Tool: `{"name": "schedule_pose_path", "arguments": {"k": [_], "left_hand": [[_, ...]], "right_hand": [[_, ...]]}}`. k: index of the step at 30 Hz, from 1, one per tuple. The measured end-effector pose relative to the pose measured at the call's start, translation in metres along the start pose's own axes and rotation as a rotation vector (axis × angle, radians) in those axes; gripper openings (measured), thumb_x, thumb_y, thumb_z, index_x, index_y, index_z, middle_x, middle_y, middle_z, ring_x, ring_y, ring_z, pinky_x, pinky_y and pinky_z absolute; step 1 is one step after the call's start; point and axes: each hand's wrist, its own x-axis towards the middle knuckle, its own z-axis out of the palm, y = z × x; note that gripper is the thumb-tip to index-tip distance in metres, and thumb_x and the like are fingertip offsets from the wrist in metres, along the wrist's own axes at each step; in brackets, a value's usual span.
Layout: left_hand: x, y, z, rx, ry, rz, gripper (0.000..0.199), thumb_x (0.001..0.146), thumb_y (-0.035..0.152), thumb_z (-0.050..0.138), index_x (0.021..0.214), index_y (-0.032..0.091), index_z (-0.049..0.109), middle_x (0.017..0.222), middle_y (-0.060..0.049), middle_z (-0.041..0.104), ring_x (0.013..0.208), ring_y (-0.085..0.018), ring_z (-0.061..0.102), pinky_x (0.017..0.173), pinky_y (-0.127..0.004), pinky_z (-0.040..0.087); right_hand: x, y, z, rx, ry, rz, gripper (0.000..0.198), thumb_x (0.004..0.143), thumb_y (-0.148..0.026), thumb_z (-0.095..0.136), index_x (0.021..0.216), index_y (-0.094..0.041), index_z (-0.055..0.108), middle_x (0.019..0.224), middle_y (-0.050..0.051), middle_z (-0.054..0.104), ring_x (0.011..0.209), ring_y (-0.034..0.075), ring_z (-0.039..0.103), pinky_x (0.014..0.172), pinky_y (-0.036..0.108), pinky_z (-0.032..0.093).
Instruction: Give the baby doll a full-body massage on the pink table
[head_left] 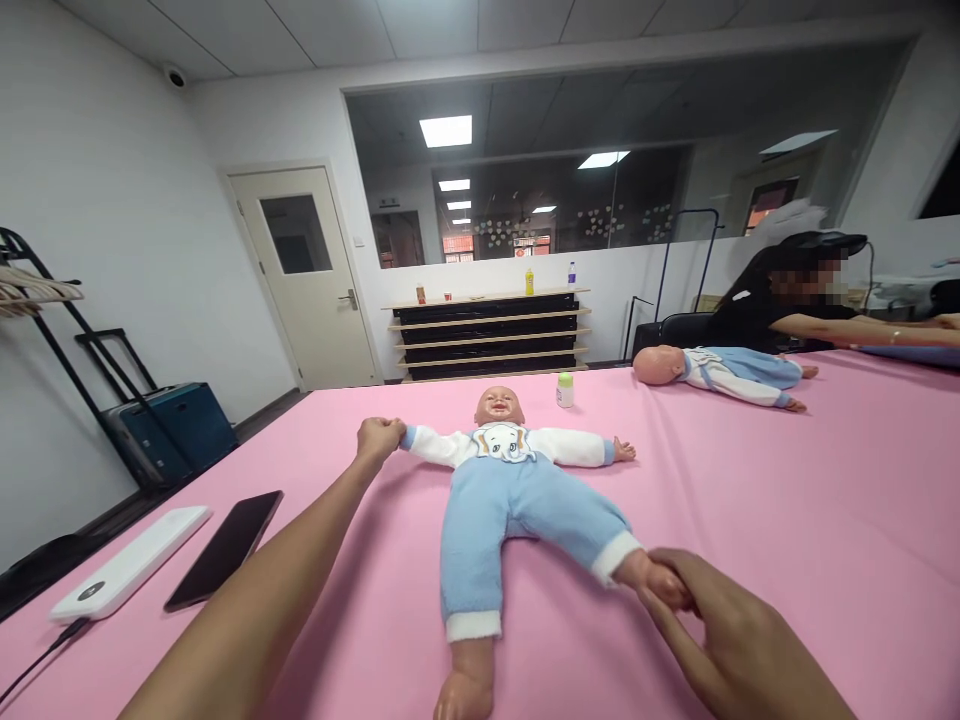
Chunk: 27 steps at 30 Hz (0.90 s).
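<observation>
So the left hand [381,438] is closed over the end of the baby doll [510,485]'s sleeve, right where its little hand should be (that part's hidden, so can't tell exactly how the fingers sit). The right hand [735,625] has thumb and fingers wrapped around the bare foot on the opposite side. So both are clamped on the same doll, on diagonal corners: one arm, one leg.

The doll lies on its back on the pink-covered table [780,510], head pointing away from the person, the held arm out sideways and the held leg angled out. The other arm and leg aren't held.

My read: this is a limb-handling step, arm and opposite leg taken as a pair. Any move from here would want both hands working together with a soft grip, so the body doesn't twist or slide on the cloth.

Further out, a green-capped jar [565,391] stands near the doll's head. Over to the left there's a dark phone [225,550] and what looks like a white power bank [131,565] with a cable [45,655] at its near end. Far right, a second doll [724,372] lies on its back, and behind it someone in a black cap [814,243] has both arms stretched over the table.
</observation>
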Motion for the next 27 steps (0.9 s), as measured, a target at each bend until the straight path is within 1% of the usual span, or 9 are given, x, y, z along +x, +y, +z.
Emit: {"name": "schedule_pose_path", "arguments": {"k": [4,9,12,14,18,20,23,25,27], "left_hand": [[-0.013,-0.025,0.004,0.000,-0.008,-0.082,0.013,0.062,0.027,0.058,0.056,0.016,0.055,0.045,-0.003,0.049,0.055,-0.018,0.053,0.051,-0.027,0.036],[-0.013,-0.021,0.007,-0.007,-0.013,-0.073,0.013,0.062,0.027,0.058,0.055,0.016,0.055,0.045,-0.003,0.048,0.055,-0.018,0.052,0.050,-0.027,0.035],[-0.003,0.000,0.006,-0.021,-0.010,-0.022,0.013,0.062,0.026,0.057,0.055,0.016,0.056,0.047,-0.002,0.049,0.055,-0.016,0.051,0.051,-0.026,0.035],[0.003,0.022,0.011,-0.037,-0.014,0.022,0.012,0.062,0.026,0.057,0.056,0.015,0.058,0.049,-0.002,0.051,0.056,-0.015,0.050,0.052,-0.025,0.036],[-0.002,0.080,0.038,-0.037,-0.150,0.251,0.010,0.058,0.023,0.061,0.058,0.012,0.063,0.051,-0.002,0.053,0.058,-0.014,0.051,0.052,-0.024,0.035],[-0.015,0.108,0.058,0.042,-0.255,0.359,0.009,0.055,0.019,0.065,0.057,0.011,0.064,0.050,-0.002,0.053,0.057,-0.014,0.051,0.052,-0.025,0.034],[-0.036,0.134,0.089,0.176,-0.368,0.447,0.006,0.051,0.014,0.068,0.053,0.011,0.063,0.048,-0.004,0.053,0.057,-0.015,0.051,0.054,-0.027,0.033],[-0.044,0.140,0.104,0.198,-0.397,0.474,0.004,0.051,0.010,0.067,0.052,0.012,0.063,0.050,-0.005,0.056,0.058,-0.015,0.051,0.055,-0.028,0.034],[-0.042,0.137,0.109,0.187,-0.398,0.457,0.007,0.048,0.008,0.068,0.052,0.012,0.063,0.050,-0.005,0.057,0.059,-0.016,0.051,0.056,-0.029,0.035]], "right_hand": [[-0.027,0.012,0.020,0.009,-0.057,0.085,0.014,0.089,-0.038,0.048,0.089,-0.026,0.056,0.072,0.001,0.064,0.057,0.017,0.062,0.050,0.027,0.049],[-0.022,0.015,0.030,0.029,-0.107,0.147,0.016,0.091,-0.038,0.046,0.088,-0.025,0.055,0.070,0.000,0.063,0.057,0.016,0.061,0.051,0.026,0.049],[-0.006,0.015,0.016,0.030,-0.001,0.095,0.019,0.091,-0.038,0.047,0.101,-0.025,0.056,0.083,0.003,0.066,0.065,0.017,0.064,0.055,0.027,0.050],[0.011,0.007,0.003,0.010,0.102,0.022,0.023,0.091,-0.037,0.047,0.109,-0.024,0.055,0.093,0.005,0.066,0.073,0.019,0.064,0.060,0.029,0.050],[0.056,-0.029,-0.013,-0.029,0.231,-0.174,0.022,0.092,-0.028,0.046,0.112,-0.020,0.053,0.096,0.009,0.063,0.081,0.020,0.061,0.067,0.030,0.046],[0.080,-0.051,-0.007,-0.055,0.205,-0.248,0.018,0.092,-0.023,0.045,0.107,-0.019,0.054,0.092,0.009,0.062,0.081,0.021,0.058,0.069,0.031,0.043],[0.109,-0.076,0.020,-0.119,0.064,-0.282,0.014,0.093,-0.017,0.042,0.099,-0.017,0.055,0.084,0.008,0.060,0.076,0.019,0.055,0.067,0.030,0.039],[0.121,-0.084,0.041,-0.135,0.013,-0.280,0.015,0.093,-0.015,0.041,0.097,-0.017,0.055,0.083,0.008,0.059,0.074,0.018,0.053,0.065,0.028,0.036],[0.126,-0.085,0.055,-0.120,0.004,-0.280,0.015,0.093,-0.013,0.040,0.097,-0.017,0.055,0.084,0.007,0.059,0.074,0.017,0.052,0.065,0.027,0.034]]}}
